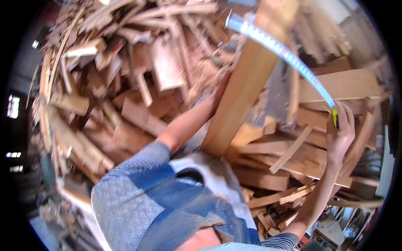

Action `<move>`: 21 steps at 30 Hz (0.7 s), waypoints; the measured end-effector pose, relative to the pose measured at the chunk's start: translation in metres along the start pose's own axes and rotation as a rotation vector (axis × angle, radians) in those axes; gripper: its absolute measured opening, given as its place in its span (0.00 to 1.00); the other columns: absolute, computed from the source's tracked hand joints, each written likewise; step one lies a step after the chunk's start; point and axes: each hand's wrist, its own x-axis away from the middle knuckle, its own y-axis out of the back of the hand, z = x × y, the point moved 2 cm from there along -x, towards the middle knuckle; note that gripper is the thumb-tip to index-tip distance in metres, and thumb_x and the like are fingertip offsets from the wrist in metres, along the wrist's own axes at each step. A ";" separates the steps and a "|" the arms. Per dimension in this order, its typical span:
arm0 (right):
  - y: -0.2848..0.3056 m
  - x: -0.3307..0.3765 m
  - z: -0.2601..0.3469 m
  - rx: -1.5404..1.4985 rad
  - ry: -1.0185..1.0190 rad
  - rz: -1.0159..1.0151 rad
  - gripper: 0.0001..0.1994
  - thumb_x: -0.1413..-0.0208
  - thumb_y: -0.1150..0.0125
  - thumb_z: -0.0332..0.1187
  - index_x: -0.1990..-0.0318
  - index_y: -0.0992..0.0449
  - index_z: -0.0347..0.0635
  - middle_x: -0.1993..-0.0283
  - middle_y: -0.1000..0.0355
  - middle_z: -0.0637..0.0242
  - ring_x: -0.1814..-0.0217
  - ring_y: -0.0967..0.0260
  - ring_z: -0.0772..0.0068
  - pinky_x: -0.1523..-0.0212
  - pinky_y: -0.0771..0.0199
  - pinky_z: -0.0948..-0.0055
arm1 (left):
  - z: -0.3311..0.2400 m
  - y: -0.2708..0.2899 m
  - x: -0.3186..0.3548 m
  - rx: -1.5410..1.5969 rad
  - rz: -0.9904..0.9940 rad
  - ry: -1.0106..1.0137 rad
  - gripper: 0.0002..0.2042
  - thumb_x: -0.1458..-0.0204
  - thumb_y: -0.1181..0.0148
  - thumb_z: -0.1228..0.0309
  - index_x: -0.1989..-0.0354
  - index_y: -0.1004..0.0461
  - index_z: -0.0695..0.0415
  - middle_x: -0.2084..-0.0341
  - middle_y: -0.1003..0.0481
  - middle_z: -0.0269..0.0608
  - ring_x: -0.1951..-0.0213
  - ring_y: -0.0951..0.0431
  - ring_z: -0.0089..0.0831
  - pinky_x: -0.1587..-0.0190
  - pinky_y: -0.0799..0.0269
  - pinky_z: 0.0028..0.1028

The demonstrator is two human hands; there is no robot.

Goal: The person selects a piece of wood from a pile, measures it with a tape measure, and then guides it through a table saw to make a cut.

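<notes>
A long wooden board (pixel 247 88) stands tilted in front of me, its lower end near my body and its top past the upper edge of the view. My left forearm (pixel 190 125) reaches up to the board's left side. The board hides my left hand and its fingers. Off to the right, my right hand (pixel 341 134) is closed around a yellow and black tape measure (pixel 335 117). From it the pale blade (pixel 289 56) runs out in a curve, crossing the upper part of the board. Its hooked tip lies just beyond the board's left edge.
A big heap of wood offcuts (pixel 167 62) rises on the left and ahead. More boards (pixel 339 85) and loose strips (pixel 291 150) lie stacked at different angles on the right. Wood shavings (pixel 205 75) sit among the pieces behind my left forearm.
</notes>
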 end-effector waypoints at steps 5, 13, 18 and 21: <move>-0.075 0.135 0.035 -0.032 0.011 0.363 0.20 0.52 0.33 0.19 0.50 0.17 0.46 0.49 0.21 0.59 0.48 0.22 0.58 0.50 0.20 0.61 | -0.004 0.025 0.005 -0.023 0.029 -0.156 0.46 0.46 0.49 0.28 0.30 0.36 0.55 0.45 0.26 0.60 0.48 0.21 0.53 0.48 0.20 0.50; -0.105 0.227 0.029 -0.145 -0.073 0.662 0.27 0.60 0.31 0.16 0.48 0.20 0.50 0.54 0.24 0.60 0.54 0.24 0.49 0.55 0.22 0.57 | -0.018 0.067 0.026 0.195 -0.118 -0.146 0.45 0.45 0.48 0.29 0.34 0.32 0.58 0.47 0.26 0.58 0.48 0.22 0.49 0.41 0.24 0.48; -0.119 0.226 0.015 -0.218 -0.065 0.711 0.28 0.61 0.31 0.15 0.49 0.20 0.51 0.53 0.24 0.61 0.52 0.25 0.51 0.53 0.22 0.56 | -0.019 0.098 0.025 0.121 -0.066 -0.192 0.50 0.52 0.38 0.29 0.30 0.37 0.59 0.45 0.29 0.57 0.45 0.25 0.50 0.37 0.27 0.48; -0.130 0.228 0.004 -0.217 -0.105 0.765 0.28 0.61 0.31 0.15 0.48 0.20 0.50 0.53 0.24 0.62 0.51 0.25 0.52 0.52 0.22 0.56 | -0.014 0.106 0.020 0.173 -0.057 -0.152 0.48 0.53 0.33 0.33 0.33 0.34 0.59 0.46 0.27 0.60 0.45 0.24 0.54 0.38 0.26 0.51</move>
